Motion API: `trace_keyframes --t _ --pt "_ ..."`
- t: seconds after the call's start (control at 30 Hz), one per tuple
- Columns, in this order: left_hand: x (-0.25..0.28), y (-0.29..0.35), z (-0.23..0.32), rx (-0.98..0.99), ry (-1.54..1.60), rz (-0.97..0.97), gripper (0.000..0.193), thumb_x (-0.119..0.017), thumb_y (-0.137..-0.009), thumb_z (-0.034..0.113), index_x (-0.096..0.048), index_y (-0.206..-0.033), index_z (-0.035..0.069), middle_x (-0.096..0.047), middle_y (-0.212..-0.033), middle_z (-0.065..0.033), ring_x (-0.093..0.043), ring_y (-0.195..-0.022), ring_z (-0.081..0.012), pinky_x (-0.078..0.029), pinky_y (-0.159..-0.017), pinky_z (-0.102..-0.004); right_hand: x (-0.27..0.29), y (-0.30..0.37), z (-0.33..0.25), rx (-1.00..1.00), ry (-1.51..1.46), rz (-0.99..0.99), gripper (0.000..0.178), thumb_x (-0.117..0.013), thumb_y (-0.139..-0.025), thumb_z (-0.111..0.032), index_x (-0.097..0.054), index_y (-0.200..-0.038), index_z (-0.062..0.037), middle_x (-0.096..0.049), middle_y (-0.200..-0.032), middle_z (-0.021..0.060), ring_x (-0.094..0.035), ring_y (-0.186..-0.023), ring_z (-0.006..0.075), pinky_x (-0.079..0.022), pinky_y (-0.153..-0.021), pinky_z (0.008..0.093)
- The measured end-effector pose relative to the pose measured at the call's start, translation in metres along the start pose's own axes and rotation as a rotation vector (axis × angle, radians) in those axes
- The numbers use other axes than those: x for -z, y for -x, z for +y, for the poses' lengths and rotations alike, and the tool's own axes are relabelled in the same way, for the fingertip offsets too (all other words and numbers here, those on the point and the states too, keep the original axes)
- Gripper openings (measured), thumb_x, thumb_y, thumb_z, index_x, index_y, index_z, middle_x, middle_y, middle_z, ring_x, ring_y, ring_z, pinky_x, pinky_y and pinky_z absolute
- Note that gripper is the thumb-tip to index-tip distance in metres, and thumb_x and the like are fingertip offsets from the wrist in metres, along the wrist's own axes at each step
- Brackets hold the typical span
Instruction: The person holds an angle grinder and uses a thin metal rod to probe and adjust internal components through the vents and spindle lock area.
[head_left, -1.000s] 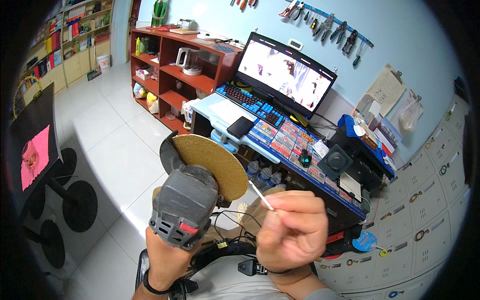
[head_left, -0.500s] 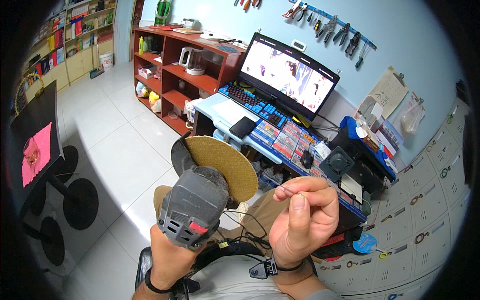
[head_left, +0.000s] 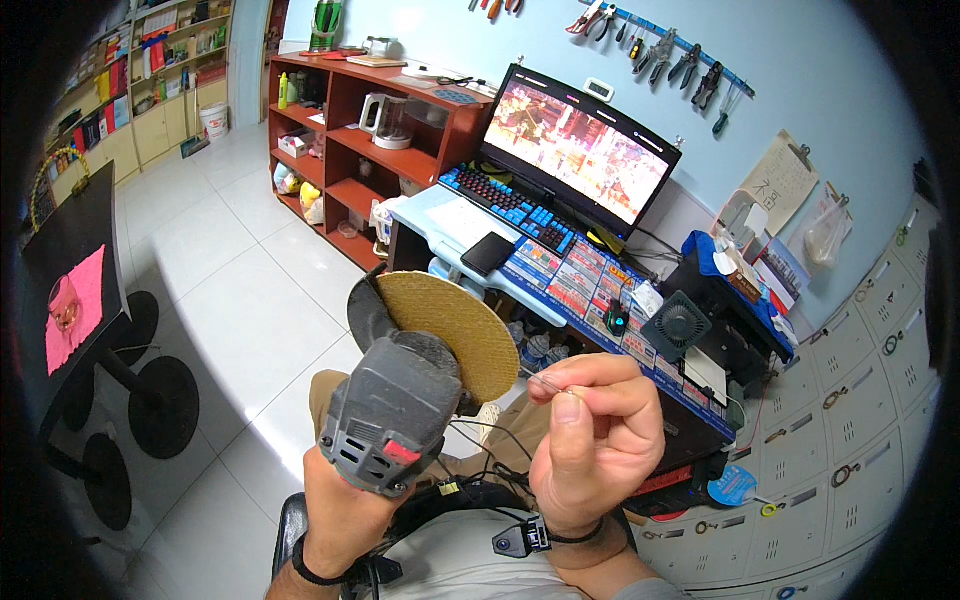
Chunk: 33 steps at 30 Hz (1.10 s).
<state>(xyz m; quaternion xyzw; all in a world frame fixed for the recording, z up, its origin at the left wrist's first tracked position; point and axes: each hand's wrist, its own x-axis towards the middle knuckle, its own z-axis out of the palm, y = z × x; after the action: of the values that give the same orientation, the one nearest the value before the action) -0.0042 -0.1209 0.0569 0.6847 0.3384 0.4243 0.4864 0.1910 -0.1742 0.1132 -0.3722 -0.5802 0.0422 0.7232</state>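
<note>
My left hand (head_left: pixel 345 515) is closed around the body of a dark grey angle grinder (head_left: pixel 392 410), held up in front of my lap. A large, worn, yellowish-brown disc (head_left: pixel 465 325) sits at its far end, partly covered by a black guard. To the right, my right hand (head_left: pixel 600 440) pinches a thin, shiny, wire-like piece (head_left: pixel 545 384) between thumb and fingers. Its tip points toward the disc's right edge, with a small gap between them. The fingers hide the other end. Whether the disc is spinning cannot be told.
Black cables (head_left: pixel 490 465) hang over my lap below the grinder. Ahead is a desk with a keyboard (head_left: pixel 510 212), a phone (head_left: pixel 487 254) and a lit monitor (head_left: pixel 580 145). A black table (head_left: pixel 85 250) stands left, lockers (head_left: pixel 830 430) right. A small fan (head_left: pixel 676 325) sits on the desk.
My right hand has moved slightly left with the thin piece, closer to the disc. The grinder has shifted a little to the right. The monitor's picture has changed.
</note>
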Motion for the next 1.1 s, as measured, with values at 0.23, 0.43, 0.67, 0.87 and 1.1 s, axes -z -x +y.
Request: trace_keyframes --t 0.23,0.43,0.67,0.87,1.1 --pt "-0.001 0.0 0.002 -0.003 0.013 0.024 0.043 -0.076 -0.076 0.0 -0.068 -0.118 -0.002 -0.073 -0.111 -0.011 -0.07 -0.102 -0.0238 -0.054 -0.092 -0.0356 -0.003 0.0 0.0 0.008 0.037 -0.027 0.019 -0.066 -0.094 0.012 -0.054 -0.105 0.002 -0.065 -0.115 0.0218 -0.068 -0.099 0.0192 -0.058 -0.088 0.029" --pt "-0.006 -0.003 0.007 -0.056 0.022 0.126 0.031 -0.085 -0.075 0.002 -0.076 -0.105 0.001 -0.079 -0.096 -0.0121 -0.077 -0.085 -0.0255 -0.058 -0.078 -0.0335 -0.007 0.001 0.005 0.004 0.041 0.013 0.019 -0.068 -0.093 0.012 -0.055 -0.104 0.0019 -0.066 -0.113 0.0213 -0.067 -0.097 0.0188 -0.057 -0.088 0.0286" --pt "-0.004 -0.004 0.008 -0.05 0.01 0.117 0.03 -0.085 -0.076 0.003 -0.076 -0.105 0.001 -0.079 -0.096 -0.0118 -0.076 -0.086 -0.0241 -0.058 -0.079 -0.0335 -0.007 0.003 0.007 -0.005 0.06 0.006 0.019 -0.069 -0.093 0.01 -0.056 -0.104 0.0016 -0.066 -0.112 0.0203 -0.067 -0.097 0.0183 -0.056 -0.087 0.0285" --pt "-0.004 -0.004 0.006 -0.023 0.01 0.092 0.031 -0.084 -0.075 0.002 -0.076 -0.105 0.0 -0.079 -0.097 -0.0113 -0.076 -0.086 -0.0234 -0.058 -0.079 -0.0335 -0.016 0.003 0.003 0.006 0.153 0.068 0.013 -0.067 -0.093 0.005 -0.055 -0.097 -0.0004 -0.065 -0.102 0.0202 -0.065 -0.087 0.0203 -0.059 -0.079 0.0342" --pt "-0.007 -0.002 0.005 -0.006 0.039 0.117 0.031 -0.085 -0.072 0.0 -0.076 -0.102 0.0 -0.079 -0.095 -0.011 -0.076 -0.085 -0.0231 -0.058 -0.079 -0.0334 -0.014 0.008 0.013 0.101 0.176 -0.008 0.022 -0.07 -0.093 0.01 -0.057 -0.108 0.0011 -0.066 -0.118 0.0196 -0.066 -0.094 0.0143 -0.054 -0.071 0.0197"
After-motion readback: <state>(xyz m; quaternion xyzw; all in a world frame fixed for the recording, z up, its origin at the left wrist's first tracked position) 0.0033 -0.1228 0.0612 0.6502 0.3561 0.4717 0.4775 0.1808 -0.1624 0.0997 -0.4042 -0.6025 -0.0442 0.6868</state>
